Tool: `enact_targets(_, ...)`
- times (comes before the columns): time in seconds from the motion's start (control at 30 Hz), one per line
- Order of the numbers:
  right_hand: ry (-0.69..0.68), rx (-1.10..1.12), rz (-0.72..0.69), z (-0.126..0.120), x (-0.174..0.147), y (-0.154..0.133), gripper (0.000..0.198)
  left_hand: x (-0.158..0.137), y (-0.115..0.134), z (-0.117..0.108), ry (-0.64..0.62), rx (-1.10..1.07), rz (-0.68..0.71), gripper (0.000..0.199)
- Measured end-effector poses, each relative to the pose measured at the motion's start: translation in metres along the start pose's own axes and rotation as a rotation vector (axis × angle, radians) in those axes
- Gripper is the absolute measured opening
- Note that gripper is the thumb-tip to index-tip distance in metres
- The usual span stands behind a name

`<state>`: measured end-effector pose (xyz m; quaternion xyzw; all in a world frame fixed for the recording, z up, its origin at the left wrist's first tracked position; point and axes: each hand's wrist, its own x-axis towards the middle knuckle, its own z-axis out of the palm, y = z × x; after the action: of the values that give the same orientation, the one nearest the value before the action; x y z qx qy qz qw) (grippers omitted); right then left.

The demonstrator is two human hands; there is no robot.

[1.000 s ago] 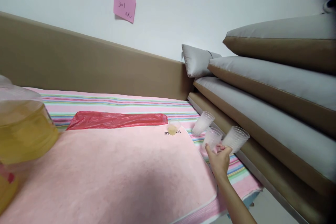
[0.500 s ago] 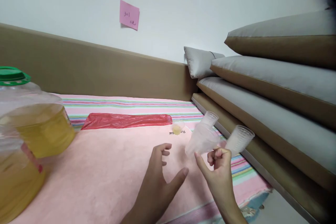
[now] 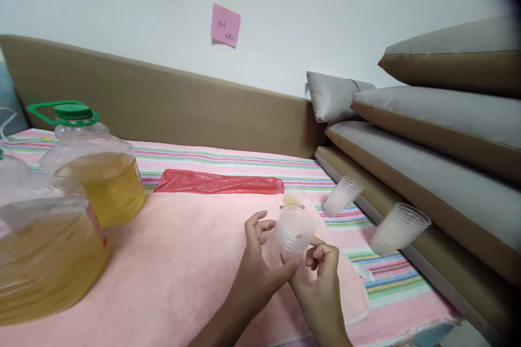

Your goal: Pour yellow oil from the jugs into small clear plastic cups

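Both hands grip one clear plastic cup [image 3: 292,233].
Left hand [image 3: 257,276] and right hand [image 3: 319,284] close around it above the pink towel [image 3: 183,260]; two cups [image 3: 342,195] lie far right.

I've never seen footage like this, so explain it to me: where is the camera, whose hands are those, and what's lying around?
The camera sits on a person's head, looking down at their own bare hands. The left hand and right hand together hold a clear plastic cup. Below is a pink towel on a striped cloth. Two jugs of yellow liquid stand on the left, a red bag lies behind, and two more cups lean by the cushions.
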<state>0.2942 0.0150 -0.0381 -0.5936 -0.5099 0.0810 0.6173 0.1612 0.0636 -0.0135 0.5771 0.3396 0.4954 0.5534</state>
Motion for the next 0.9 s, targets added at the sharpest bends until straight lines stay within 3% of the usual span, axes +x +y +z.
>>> enact_targets(0.37,-0.095,-0.017,0.011,-0.001,-0.003,0.005,0.041,0.002,-0.001,-0.001,0.099,0.059,0.025,0.085)
enact_targets(0.47,-0.177,0.014,0.022,-0.017,0.012,0.004,0.037,0.006,-0.001,-0.004,0.124,0.16,0.047,0.085)
enact_targets(0.63,-0.202,0.002,0.038,-0.042,0.052,-0.013,0.045,0.008,0.0,-0.01,0.123,0.253,0.023,0.087)
enact_targets(0.77,-0.365,-0.03,0.056,-0.039,0.073,-0.032,0.054,0.006,-0.003,-0.013,0.098,0.271,0.013,0.085)
enact_targets(0.9,-0.41,-0.054,0.047,-0.028,0.079,-0.041,0.059,0.002,-0.005,-0.014,0.075,0.298,0.054,0.082)
